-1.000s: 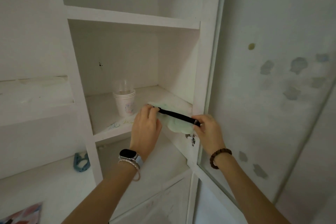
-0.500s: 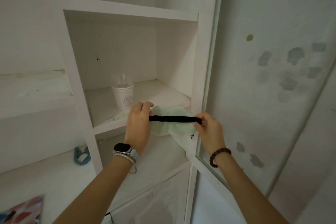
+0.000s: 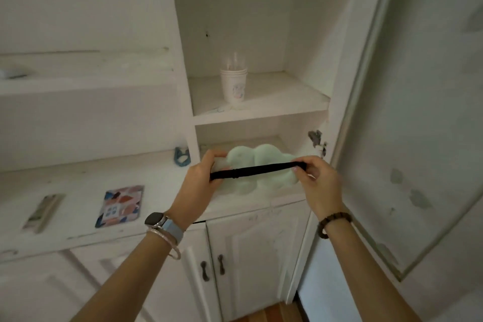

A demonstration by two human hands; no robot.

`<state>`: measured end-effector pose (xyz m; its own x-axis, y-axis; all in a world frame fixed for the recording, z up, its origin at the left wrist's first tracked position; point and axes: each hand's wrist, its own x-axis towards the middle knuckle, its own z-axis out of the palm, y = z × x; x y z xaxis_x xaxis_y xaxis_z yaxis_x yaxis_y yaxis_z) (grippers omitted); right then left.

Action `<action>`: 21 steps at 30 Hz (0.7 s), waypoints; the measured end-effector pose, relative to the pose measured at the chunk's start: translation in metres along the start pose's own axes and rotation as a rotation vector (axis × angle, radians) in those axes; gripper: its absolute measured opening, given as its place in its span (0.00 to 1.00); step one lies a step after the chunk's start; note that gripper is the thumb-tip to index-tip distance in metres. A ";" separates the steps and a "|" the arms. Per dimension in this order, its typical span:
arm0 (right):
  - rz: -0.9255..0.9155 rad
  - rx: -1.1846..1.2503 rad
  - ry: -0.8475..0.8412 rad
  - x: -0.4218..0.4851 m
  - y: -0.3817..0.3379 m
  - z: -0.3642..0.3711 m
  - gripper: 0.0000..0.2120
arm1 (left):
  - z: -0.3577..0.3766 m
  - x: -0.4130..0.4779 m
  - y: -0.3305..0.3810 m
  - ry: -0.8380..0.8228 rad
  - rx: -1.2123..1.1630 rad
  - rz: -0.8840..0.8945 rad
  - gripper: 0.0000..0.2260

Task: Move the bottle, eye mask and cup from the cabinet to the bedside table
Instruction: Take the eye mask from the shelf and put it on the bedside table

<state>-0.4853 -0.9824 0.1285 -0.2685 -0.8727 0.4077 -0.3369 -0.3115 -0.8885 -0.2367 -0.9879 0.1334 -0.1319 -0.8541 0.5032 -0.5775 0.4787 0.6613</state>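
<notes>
I have the pale green eye mask (image 3: 257, 168) out of the cabinet (image 3: 261, 110), held in the air just in front of its lower shelf opening, above the counter edge. My left hand (image 3: 202, 178) is pinched shut on the left end and my right hand (image 3: 317, 180) is pinched shut on the right end, with the black strap (image 3: 254, 171) pulled taut between them. The mask's long axis runs left to right, level or nearly so, its strap side facing me and its padded lobes hanging away toward the shelf.

I judge this to be the carrying step for the mask: it is lifted free and not yet delivered. The next move calls for turning away from the cabinet toward the bedside table, which I cannot see here, keeping the soft mask from sagging or slipping off one end.

The stacked paper cup (image 3: 233, 83) stands upright on the shelf above, farther in, not yet taken. I see no bottle. A patterned card (image 3: 120, 205) lies on the counter (image 3: 78, 183) to the left.
</notes>
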 end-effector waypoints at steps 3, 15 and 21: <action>0.010 0.006 -0.153 -0.023 0.010 0.013 0.10 | -0.006 -0.046 -0.008 0.002 -0.021 -0.184 0.15; 0.048 0.100 -0.688 -0.135 0.026 0.079 0.07 | -0.050 -0.254 0.007 0.169 0.056 -0.607 0.15; 0.013 0.101 -0.980 -0.201 0.004 0.127 0.06 | -0.080 -0.362 0.024 0.244 0.204 -0.848 0.05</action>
<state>-0.3184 -0.8556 0.0158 0.6107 -0.7874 0.0836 -0.2482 -0.2906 -0.9241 -0.1381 -0.6515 0.0118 0.5637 -0.8259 0.0110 -0.5377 -0.3568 0.7639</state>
